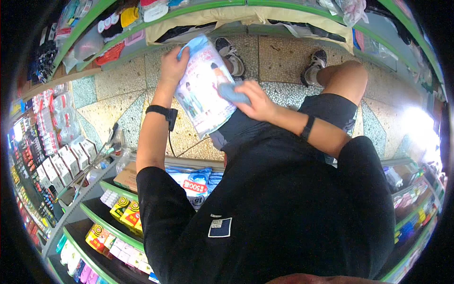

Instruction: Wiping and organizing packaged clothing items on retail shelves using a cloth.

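My left hand (174,65) grips the top left edge of a flat plastic-wrapped package (204,88) with printed figures on its pale front. The package is held tilted above the floor, in front of my legs. My right hand (257,101) is closed on a grey-blue cloth (232,94), which lies against the right side of the package front. The cloth and the fingers around it are slightly blurred. The back of the package is hidden.
Green-edged shelves (198,12) with packaged goods curve along the far side. Behind me stand more shelves (113,223) with yellow boxes (126,211) and blue-white packs (195,184). Bottles (65,117) and white boxes (65,163) are at the left. Speckled tiles (117,85) cover the floor.
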Motion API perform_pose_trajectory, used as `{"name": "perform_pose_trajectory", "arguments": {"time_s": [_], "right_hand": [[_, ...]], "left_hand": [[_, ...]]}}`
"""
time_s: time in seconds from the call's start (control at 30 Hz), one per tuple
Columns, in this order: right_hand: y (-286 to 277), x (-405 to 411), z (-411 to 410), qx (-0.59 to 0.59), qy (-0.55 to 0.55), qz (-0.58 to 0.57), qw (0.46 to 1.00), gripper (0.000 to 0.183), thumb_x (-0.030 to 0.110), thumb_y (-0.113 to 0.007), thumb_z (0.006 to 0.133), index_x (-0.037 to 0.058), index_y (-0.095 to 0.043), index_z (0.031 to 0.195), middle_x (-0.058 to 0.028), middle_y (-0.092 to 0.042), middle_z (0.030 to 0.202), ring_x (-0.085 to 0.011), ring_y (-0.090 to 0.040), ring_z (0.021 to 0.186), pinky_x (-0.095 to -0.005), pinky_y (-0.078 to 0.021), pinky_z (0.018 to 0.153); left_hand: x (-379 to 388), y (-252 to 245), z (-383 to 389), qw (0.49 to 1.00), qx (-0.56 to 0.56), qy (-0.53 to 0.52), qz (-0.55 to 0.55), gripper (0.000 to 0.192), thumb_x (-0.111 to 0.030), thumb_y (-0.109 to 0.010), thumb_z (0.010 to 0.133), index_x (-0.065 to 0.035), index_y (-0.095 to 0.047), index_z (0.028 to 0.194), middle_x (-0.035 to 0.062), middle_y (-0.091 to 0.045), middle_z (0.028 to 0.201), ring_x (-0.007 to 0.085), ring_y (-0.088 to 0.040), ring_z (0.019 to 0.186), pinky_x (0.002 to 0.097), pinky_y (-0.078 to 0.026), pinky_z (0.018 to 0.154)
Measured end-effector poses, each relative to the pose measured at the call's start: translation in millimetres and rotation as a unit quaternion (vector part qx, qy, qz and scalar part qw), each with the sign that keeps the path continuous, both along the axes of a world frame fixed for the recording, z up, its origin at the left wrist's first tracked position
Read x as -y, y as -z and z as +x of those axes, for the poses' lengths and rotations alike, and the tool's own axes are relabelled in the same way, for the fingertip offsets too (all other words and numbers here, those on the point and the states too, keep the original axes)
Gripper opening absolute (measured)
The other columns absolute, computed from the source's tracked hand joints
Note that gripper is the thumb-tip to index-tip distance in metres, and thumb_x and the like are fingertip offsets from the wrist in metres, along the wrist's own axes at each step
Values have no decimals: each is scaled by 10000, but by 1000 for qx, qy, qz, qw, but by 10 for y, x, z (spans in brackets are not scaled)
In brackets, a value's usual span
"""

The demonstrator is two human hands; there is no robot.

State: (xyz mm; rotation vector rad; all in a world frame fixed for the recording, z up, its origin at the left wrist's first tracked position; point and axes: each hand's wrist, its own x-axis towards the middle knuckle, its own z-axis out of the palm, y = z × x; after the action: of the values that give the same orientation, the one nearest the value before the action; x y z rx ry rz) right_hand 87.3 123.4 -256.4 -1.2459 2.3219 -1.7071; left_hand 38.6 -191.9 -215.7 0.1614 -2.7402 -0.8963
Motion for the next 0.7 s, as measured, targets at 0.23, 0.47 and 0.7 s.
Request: {"name": "perform_pose_trajectory", "arguments": {"time_s": [0.23,0.47,0.7], "right_hand": [[-586,-345,-597,6,-197,205,959,335,196,-695,832,104,-611,1143,-118,-658,1104,-365,-614,1043,-469,-484,921],[-479,-812,-914,121,-25,390,913,504,296,-737,796,65,-641,1233,-227,-700,1062,-426,-664,980,-471,-520,880],[-402,-735,-785,624,-54,63,777,576,312,-771,841,-77,-633,1243,-184,-702,1181,-244,-694,1029,-352,-535,906]], "left_hand": [[177,35,343,999,-8,-49,10,374,-354,-619,969,4,-649,868,290,-613,751,442,-639,683,459,-477,623],[304,103,317,996,-4,-85,35,388,-352,-591,984,25,-673,942,275,-637,733,403,-641,653,457,-477,621],[326,154,248,996,-5,-86,39,379,-341,-592,981,27,-669,934,265,-636,713,366,-629,621,434,-471,603]]}}
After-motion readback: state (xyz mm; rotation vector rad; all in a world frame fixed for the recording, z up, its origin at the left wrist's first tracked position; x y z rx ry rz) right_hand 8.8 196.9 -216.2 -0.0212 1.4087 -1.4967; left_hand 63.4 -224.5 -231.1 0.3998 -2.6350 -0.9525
